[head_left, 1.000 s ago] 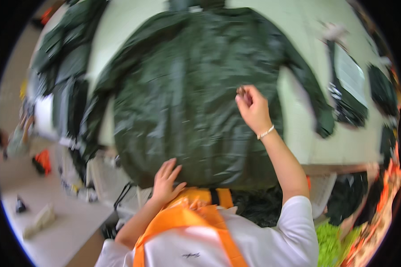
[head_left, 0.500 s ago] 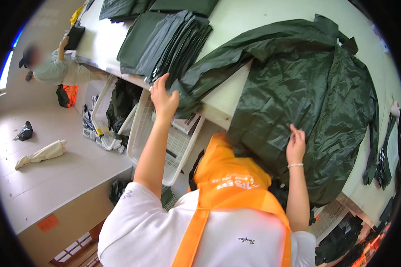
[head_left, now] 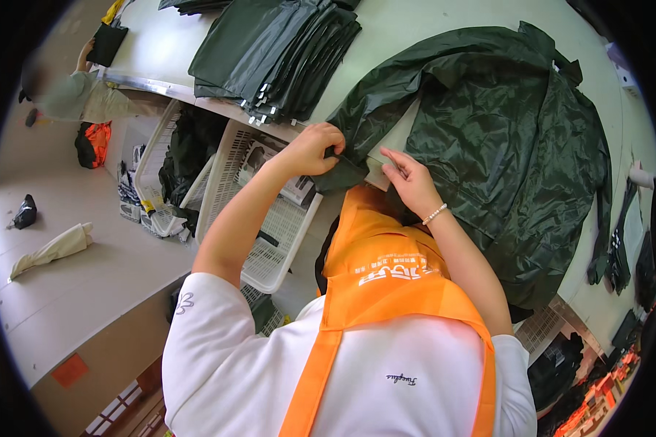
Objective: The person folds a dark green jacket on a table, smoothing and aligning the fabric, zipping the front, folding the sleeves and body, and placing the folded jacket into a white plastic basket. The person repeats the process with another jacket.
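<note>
A: What have my hands got?

B: Your left hand (head_left: 315, 148) is clenched on the cuff of a sleeve of the dark green raincoat (head_left: 503, 138). Your right hand (head_left: 410, 178) is released, fingers flat on the coat just beside it.

A: I see the coat spread over the pale surface (head_left: 415, 22), its hem hanging off the near edge.

B: Yes. A stack of folded dark coats (head_left: 277, 51) lies to its left, and white wire baskets (head_left: 270, 211) stand under the edge.

A dark green, glossy rain jacket (head_left: 503, 138) lies spread on the table, one sleeve folded inward.
</note>
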`<action>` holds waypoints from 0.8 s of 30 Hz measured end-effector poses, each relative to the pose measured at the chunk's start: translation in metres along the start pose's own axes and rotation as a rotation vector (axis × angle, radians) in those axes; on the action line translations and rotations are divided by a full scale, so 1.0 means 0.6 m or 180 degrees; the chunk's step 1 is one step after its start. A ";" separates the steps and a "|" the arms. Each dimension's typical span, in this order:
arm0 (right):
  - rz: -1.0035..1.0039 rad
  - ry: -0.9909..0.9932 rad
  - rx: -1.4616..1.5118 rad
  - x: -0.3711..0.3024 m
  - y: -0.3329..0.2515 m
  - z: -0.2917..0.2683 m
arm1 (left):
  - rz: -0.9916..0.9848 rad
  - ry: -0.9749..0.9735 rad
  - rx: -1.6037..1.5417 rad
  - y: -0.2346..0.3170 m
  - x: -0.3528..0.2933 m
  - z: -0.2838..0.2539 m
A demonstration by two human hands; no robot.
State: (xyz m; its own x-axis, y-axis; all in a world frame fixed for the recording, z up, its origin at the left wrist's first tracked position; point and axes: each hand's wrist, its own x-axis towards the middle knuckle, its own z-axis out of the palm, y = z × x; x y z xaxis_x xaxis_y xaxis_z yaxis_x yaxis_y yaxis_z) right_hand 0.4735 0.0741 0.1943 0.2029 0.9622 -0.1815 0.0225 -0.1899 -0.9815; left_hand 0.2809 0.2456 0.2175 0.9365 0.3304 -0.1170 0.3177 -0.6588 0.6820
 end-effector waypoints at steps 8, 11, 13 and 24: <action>0.0038 0.0198 0.0544 -0.080 -0.141 -0.095 | -0.0393 -0.0077 -0.3444 0.221 0.037 -0.014; -0.0228 0.0350 0.0131 -0.116 -0.169 -0.150 | -0.0833 0.0156 -0.3354 0.297 0.059 0.010; -0.0335 0.0323 -0.0260 -0.138 -0.186 -0.176 | -0.0599 0.0228 -0.3685 0.319 0.071 0.031; -0.0501 0.1709 -0.0015 -0.151 -0.124 -0.210 | -0.0851 0.0293 -0.3764 0.332 0.098 0.065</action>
State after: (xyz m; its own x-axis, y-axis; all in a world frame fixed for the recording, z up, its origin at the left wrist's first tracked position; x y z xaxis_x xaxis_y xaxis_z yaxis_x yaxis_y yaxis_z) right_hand 0.5770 -0.0233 0.2913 0.6668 0.7448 0.0244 0.0970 -0.0542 -0.9938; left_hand 0.4053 0.1076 0.3186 0.8330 0.4398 -0.3358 0.1229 0.4447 0.8872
